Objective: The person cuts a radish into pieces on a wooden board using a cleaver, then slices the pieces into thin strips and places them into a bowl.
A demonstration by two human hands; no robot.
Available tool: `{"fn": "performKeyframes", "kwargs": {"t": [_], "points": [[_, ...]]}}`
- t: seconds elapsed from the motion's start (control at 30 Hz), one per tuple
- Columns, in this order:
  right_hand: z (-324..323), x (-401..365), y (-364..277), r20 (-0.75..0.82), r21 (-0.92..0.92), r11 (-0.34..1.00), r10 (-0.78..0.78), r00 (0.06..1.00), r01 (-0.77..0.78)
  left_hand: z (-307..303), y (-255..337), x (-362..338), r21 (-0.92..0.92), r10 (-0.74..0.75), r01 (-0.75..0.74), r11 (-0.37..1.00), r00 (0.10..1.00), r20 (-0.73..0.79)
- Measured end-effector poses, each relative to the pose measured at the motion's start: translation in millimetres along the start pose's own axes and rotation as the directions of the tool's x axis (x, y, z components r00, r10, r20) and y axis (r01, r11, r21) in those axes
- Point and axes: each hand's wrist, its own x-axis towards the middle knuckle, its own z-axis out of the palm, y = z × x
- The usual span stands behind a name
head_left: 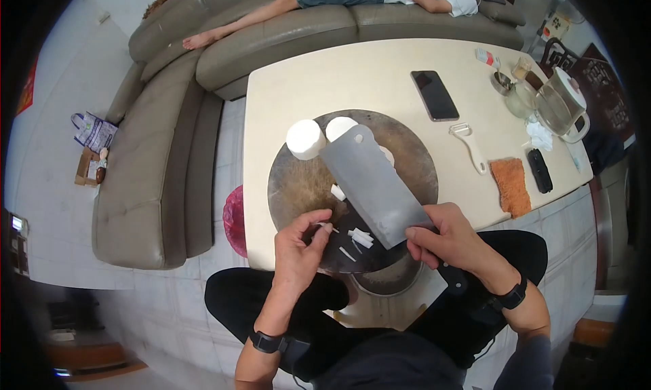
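Observation:
My right hand [451,237] grips a wide cleaver [376,186] near its black handle, the blade lying slanted above a round dark cutting board [291,186]. At the board's lower left, my left hand [305,244] pinches a small, thin white piece between thumb and fingertips. Short white sticks [361,238] lie on the board between my hands, and a thin strip [347,254] is just below them. Another white chunk [338,192] sits left of the blade. Two thick white round pieces [305,140] stand at the board's far side, one partly behind the cleaver.
The cream table [325,78] holds a phone [435,95], a peeler [471,148], an orange cloth [511,188], a black case [540,171] and a glass pitcher [559,105]. A metal bowl [390,279] is below the board's near edge. A person lies on the sofa [285,47].

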Motion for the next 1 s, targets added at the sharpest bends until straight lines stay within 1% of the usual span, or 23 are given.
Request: {"fn": "performKeyframes", "kwargs": {"t": [0.07,0.1,0.2,0.27,0.33,0.37,0.43,0.47,0.5,0.53,0.57,0.6,0.67,0.7,0.73,0.8,0.87,1.0], "points": [[2,-2,-4,0.019,0.02,1.0,-0.015,1.0,0.014,0,-7,3,-0.104,0.136,-0.145,0.984,0.987,-0.09],[2,-3,-4,0.023,0.024,1.0,-0.01,1.0,0.01,-2,-10,4,-0.121,0.171,-0.183,0.976,0.98,-0.101],[4,-5,-6,0.038,0.01,0.999,-0.038,0.999,0.038,-7,-13,6,-0.116,0.145,-0.16,0.98,0.981,-0.131],[5,-7,-7,0.034,0.003,0.998,-0.06,0.998,0.06,-6,-13,8,-0.144,0.156,-0.179,0.973,0.975,-0.157],[6,-8,-4,0.02,0.01,0.999,-0.039,0.999,0.039,-4,-13,8,-0.126,0.199,-0.237,0.963,0.945,-0.258],[7,-9,-3,0.005,0.012,1.0,-0.019,1.0,0.019,-4,-13,9,-0.123,0.197,-0.234,0.964,0.946,-0.256],[6,-12,-2,-0.011,-0.016,1.0,-0.011,1.0,0.011,-4,-13,10,0.062,0.358,-0.358,0.932,0.876,-0.322],[6,-12,-2,-0.028,-0.047,0.999,-0.006,1.0,0.005,-2,-11,8,0.063,0.356,-0.356,0.932,0.878,-0.32],[6,-13,-2,-0.028,-0.043,0.999,-0.005,1.0,0.004,-1,-7,7,0.238,0.463,-0.407,0.882,0.84,-0.281],[6,-13,-1,-0.05,-0.07,0.997,-0.026,0.998,0.022,1,-4,5,0.403,0.56,-0.448,0.798,0.798,-0.222],[7,-14,0,-0.074,-0.097,0.995,-0.046,0.996,0.039,3,-3,3,0.441,0.602,-0.49,0.752,0.782,-0.158],[7,-16,1,-0.078,-0.094,0.995,-0.042,0.996,0.035,7,0,1,0.438,0.601,-0.491,0.753,0.784,-0.154],[7,-17,4,-0.117,-0.189,0.977,-0.121,0.986,0.098,14,8,-4,0.44,0.646,-0.619,0.651,0.755,0.107],[8,-18,4,-0.12,-0.187,0.978,-0.12,0.985,0.096,18,5,-6,0.443,0.668,-0.663,0.603,0.723,0.173],[8,-19,6,-0.129,-0.204,0.974,-0.128,0.983,0.1,21,6,-8,0.441,0.667,-0.664,0.603,0.723,0.177],[8,-21,7,-0.139,-0.22,0.97,-0.135,0.981,0.102,25,9,-11,0.487,0.627,-0.679,0.549,0.72,0.297],[8,-23,8,-0.14,-0.242,0.961,-0.169,0.976,0.132,26,5,-12,0.49,0.613,-0.68,0.545,0.722,0.32],[6,-25,12,-0.154,-0.258,0.958,-0.169,0.974,0.125,20,3,-13,0.462,0.577,-0.653,0.601,0.754,0.315]]}}
